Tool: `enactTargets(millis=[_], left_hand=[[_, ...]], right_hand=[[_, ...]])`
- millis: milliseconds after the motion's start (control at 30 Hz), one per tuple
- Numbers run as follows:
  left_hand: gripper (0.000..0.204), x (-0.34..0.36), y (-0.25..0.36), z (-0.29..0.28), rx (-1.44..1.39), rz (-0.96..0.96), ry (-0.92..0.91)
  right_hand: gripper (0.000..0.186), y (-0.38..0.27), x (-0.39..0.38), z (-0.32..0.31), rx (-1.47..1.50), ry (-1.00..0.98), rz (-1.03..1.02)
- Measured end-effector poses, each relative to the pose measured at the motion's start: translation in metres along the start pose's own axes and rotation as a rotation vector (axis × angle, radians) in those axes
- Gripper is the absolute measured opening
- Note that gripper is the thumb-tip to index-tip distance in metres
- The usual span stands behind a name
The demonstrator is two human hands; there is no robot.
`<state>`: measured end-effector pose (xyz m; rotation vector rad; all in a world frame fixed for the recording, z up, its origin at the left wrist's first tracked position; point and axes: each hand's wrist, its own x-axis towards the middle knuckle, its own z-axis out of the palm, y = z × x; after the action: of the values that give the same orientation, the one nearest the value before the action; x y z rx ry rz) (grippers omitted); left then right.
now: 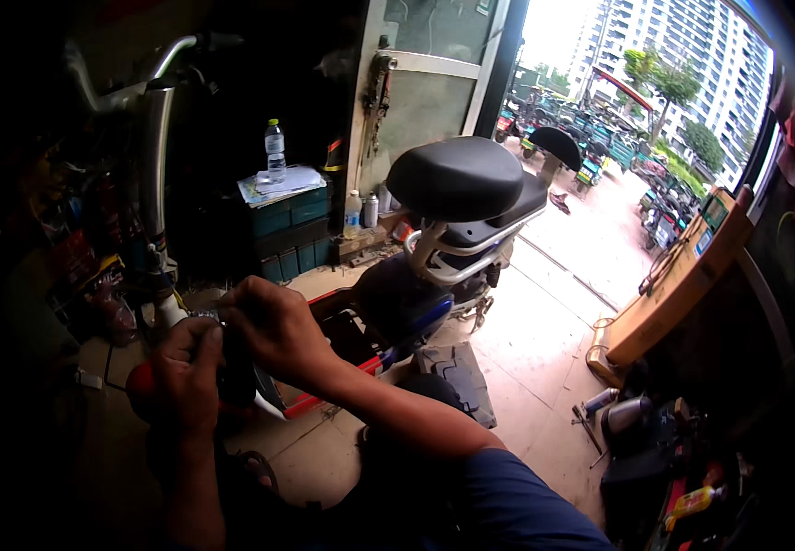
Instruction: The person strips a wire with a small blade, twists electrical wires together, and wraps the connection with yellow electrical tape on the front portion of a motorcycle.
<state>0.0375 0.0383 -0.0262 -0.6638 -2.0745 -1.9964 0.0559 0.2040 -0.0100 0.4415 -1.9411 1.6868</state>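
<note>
My left hand (pixel 186 372) is closed in a pinch, thumb pressed against the fingers, at the base of a silver steering column (pixel 156 165). Close beside it on the right, my right hand (pixel 274 321) bends over with its fingers pinched together. Between the fingertips shows a small shiny piece (pixel 207 315), too small to name. A white part (pixel 173 310) and thin wires sit just behind the left hand. Below the hands lies the partly dismantled electric scooter's red-edged body (pixel 301 406). Its black seat (pixel 457 177) rises farther off to the right.
A water bottle (pixel 274 151) stands on papers over dark green boxes (pixel 274 219). Two bottles stand by the door (pixel 420 101). A cardboard box (pixel 682 280) leans at right, near tools and a silver can (pixel 627 415). A grey mat-like piece (pixel 457 376) lies on the tiles.
</note>
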Motion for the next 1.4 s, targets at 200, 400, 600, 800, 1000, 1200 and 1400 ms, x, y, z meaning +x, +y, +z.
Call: enactTargets(millis=[200,400,600,800,1000,1200,1400], left_hand=[[0.012,-0.015,0.009,0.001,0.019,-0.007,0.015],[0.016,-0.007,-0.003,-0.014,-0.031,0.025,0.133],[0.016,-0.009,0.006,-0.015,-0.197,-0.107,0.129],[0.021,-0.005,-0.006,-0.009,-0.300,-0.103,0.024],[0.020,-0.010,-0.005,-0.017,-0.304,-0.114,0.023],[0.020,-0.005,-0.005,-0.013,-0.274,-0.114,0.002],[0.020,-0.004,-0.008,-0.013,-0.210,0.017,-0.011]], right_hand=[[0.009,0.049,0.034,-0.064,-0.206,0.541,-0.111],[0.019,0.006,0.022,-0.107,0.029,0.363,0.236],[0.021,-0.007,0.004,-0.106,-0.226,-0.177,0.261],[0.023,-0.012,-0.025,-0.095,-0.562,-0.631,0.266],[0.023,-0.050,-0.013,-0.066,-0.367,-0.328,0.322],[0.022,-0.026,-0.019,-0.018,-0.048,-0.232,0.158],[0.016,-0.014,-0.018,0.000,-0.128,-0.183,0.223]])
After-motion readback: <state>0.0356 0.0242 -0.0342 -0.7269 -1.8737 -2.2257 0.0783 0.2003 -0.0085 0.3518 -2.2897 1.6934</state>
